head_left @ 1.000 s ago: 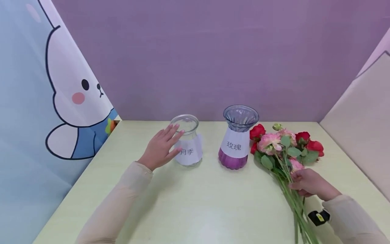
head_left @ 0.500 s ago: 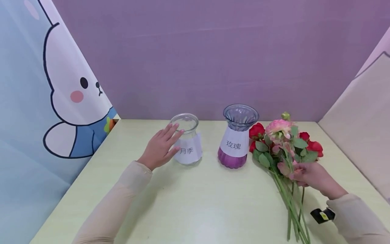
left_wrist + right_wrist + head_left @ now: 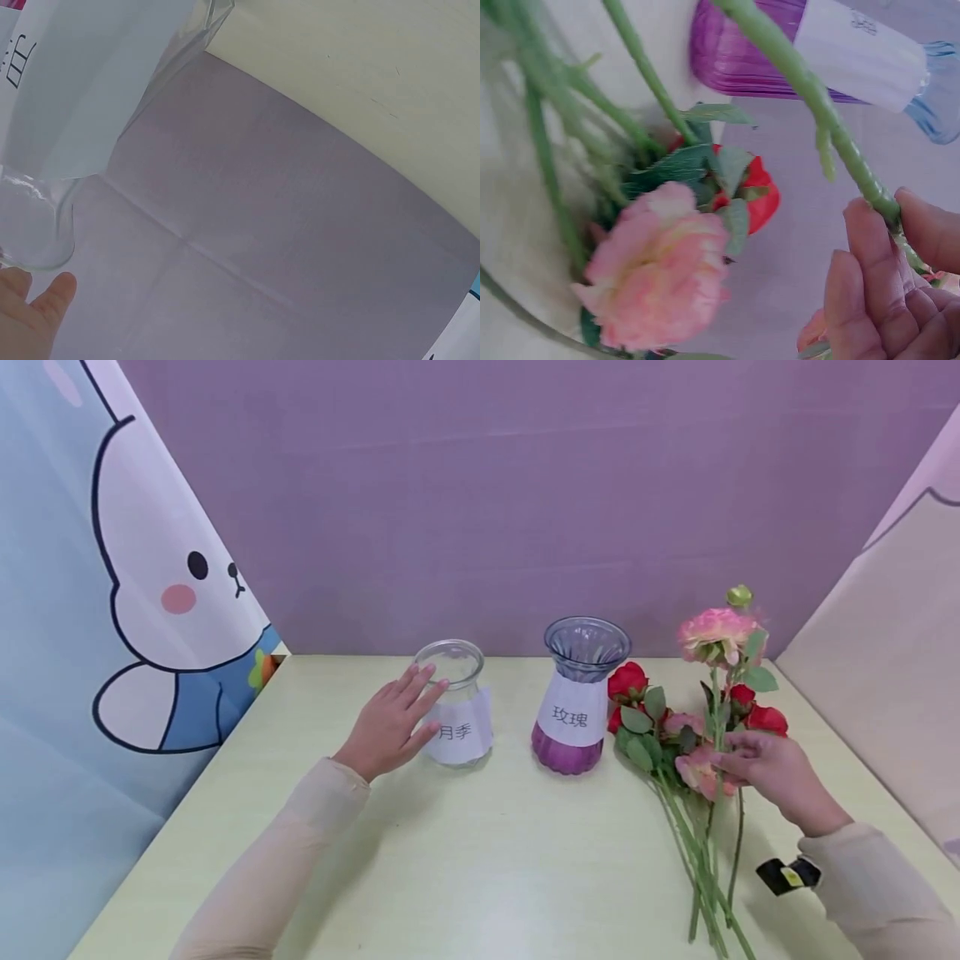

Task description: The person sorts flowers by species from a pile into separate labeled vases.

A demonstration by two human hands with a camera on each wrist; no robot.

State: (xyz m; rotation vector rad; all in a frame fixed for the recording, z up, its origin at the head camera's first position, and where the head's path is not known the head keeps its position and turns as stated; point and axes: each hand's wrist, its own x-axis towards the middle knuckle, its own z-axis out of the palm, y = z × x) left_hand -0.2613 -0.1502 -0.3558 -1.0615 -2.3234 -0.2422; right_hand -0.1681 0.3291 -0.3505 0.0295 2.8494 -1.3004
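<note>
My right hand (image 3: 780, 777) pinches the green stem (image 3: 810, 86) of a pink flower (image 3: 716, 635) between thumb and fingertips. The flower stands upright with its head and a green bud above the others. Below it, red roses (image 3: 627, 682) and other pink flowers (image 3: 660, 277) lie in a loose bunch on the table. My left hand (image 3: 390, 722), fingers straight and spread, is at the near left side of a clear glass vase (image 3: 463, 693), overlapping its rim in the head view. That vase bears a white paper label with black characters.
A purple glass vase (image 3: 567, 752) with a flared rim and its own paper label stands between the clear vase and the bunch. The bunch's stems (image 3: 705, 885) spread toward the table's (image 3: 487, 877) front. A purple backdrop (image 3: 450, 510) rises behind the table.
My right hand has raised one pink flower up out of the bunch, its head now well above the rest. The other flowers stay on the table; my left hand keeps its place by the clear vase.
</note>
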